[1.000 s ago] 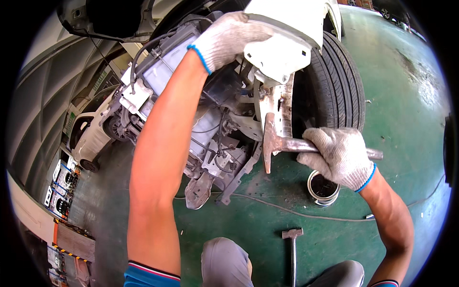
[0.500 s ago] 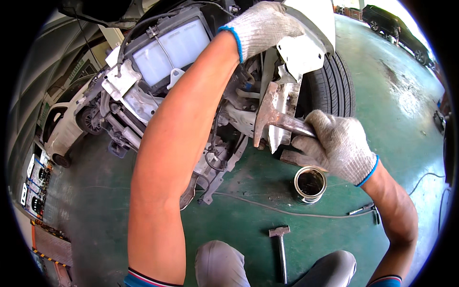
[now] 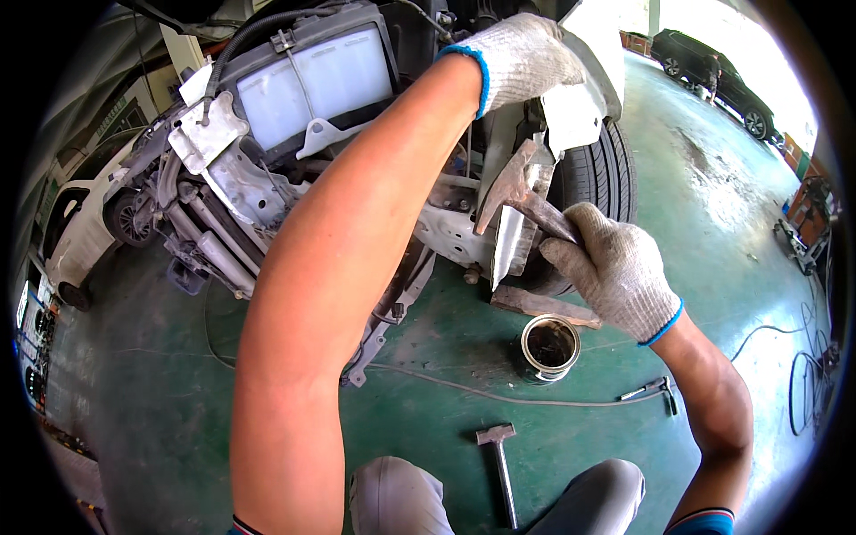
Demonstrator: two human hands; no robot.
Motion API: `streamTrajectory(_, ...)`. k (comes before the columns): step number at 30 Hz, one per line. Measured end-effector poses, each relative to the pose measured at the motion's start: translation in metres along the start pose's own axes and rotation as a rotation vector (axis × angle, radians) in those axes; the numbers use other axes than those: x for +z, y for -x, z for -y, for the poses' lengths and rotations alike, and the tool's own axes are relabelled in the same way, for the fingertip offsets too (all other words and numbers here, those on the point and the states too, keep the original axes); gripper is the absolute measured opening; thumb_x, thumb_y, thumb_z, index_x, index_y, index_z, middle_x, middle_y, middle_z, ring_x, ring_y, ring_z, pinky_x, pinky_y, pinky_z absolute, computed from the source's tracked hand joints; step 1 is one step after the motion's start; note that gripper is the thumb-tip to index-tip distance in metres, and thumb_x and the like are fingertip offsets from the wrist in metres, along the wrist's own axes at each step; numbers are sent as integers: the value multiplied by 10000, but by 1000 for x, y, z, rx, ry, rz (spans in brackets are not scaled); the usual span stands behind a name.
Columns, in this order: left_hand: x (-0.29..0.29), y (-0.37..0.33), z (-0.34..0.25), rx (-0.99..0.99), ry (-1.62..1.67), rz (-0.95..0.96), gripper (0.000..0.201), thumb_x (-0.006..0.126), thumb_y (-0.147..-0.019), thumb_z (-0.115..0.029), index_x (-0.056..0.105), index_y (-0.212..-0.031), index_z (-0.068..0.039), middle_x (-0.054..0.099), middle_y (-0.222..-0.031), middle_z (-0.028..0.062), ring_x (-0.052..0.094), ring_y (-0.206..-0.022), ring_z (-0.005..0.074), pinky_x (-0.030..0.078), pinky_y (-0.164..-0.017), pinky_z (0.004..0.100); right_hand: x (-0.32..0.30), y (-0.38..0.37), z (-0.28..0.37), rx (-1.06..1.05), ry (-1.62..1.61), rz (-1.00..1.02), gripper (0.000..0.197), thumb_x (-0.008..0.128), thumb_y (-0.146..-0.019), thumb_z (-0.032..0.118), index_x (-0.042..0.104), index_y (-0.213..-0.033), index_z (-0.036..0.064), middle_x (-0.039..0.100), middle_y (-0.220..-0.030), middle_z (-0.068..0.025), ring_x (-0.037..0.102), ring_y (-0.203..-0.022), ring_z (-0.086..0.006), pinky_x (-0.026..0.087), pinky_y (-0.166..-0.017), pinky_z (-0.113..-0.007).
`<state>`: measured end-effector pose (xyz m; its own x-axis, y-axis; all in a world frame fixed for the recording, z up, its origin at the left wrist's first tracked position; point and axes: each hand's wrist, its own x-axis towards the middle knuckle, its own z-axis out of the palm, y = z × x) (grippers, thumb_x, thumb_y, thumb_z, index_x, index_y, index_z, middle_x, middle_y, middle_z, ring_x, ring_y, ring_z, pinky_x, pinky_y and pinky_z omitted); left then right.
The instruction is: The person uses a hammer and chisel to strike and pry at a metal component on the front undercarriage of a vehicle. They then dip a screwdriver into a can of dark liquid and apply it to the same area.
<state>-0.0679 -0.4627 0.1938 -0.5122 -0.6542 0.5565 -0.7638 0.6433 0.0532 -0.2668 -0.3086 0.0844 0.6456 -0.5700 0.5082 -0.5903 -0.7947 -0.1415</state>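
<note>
In a knit glove with a blue cuff, my right hand [image 3: 615, 267] is wrapped round the handle of a rusty hammer [image 3: 510, 185]. The hammer's head lies over a bent, bare metal flange [image 3: 511, 248] at the car's front corner, beside the tyre [image 3: 597, 171]. Whether the head touches the flange I cannot tell. My left hand [image 3: 526, 61], gloved the same way, grips the edge of the white fender [image 3: 599, 49] higher up. Its fingertips are partly hidden. The stripped car front [image 3: 234, 174] has its bumper off and a pale radiator panel [image 3: 312, 85] exposed.
On the green floor [image 3: 428, 357] stand an open tin [image 3: 533, 367] and a wooden block [image 3: 546, 307] near the tyre. A second hammer [image 3: 501, 468] lies between my knees. A cable [image 3: 499, 397] runs to a small tool [image 3: 658, 390]. A white car [image 3: 85, 236] and a dark car [image 3: 713, 85] are farther off.
The view has shifted, so most of the scene sits further left. The hammer head appears a little higher, still over the flange. Both hands keep their holds.
</note>
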Motion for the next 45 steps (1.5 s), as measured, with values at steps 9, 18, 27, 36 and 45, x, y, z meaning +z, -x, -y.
streamTrajectory(9,-21,23,-13,-121,1261,144,65,658,-879,8,722,-888,8,706,-798,66,667,-693,159,527,-623,311,2,27,43,-607,76,132,280,747,-844,421,661,-874,156,612,-705,-22,609,-517,-250,524,-516,-381)
streamTrajectory(18,-34,35,-29,-213,993,67,191,602,-904,21,764,-1005,37,763,-891,98,714,-760,168,573,-693,301,17,-4,-6,-166,-109,-86,370,676,-964,427,619,-979,62,602,-604,-146,661,-574,-369,524,-536,-466)
streamTrajectory(27,-29,31,-15,-217,1039,86,157,615,-914,14,756,-967,58,753,-861,98,693,-716,155,554,-650,291,26,-6,6,113,-328,-59,339,662,-975,340,565,-972,15,609,-665,-227,660,-672,-437,510,-606,-520)
streamTrajectory(36,-38,32,-29,-257,968,135,159,604,-903,-7,752,-923,48,745,-848,88,685,-729,153,541,-663,302,41,-8,41,128,-361,-81,318,723,-925,276,573,-1013,11,606,-650,-220,662,-638,-423,516,-566,-502)
streamTrajectory(45,-53,41,-31,-156,533,145,231,719,-921,-199,751,-988,20,744,-860,98,687,-774,135,550,-692,293,44,-22,57,349,-486,-163,313,688,-961,267,566,-1047,-8,625,-772,-260,658,-749,-465,505,-629,-502)
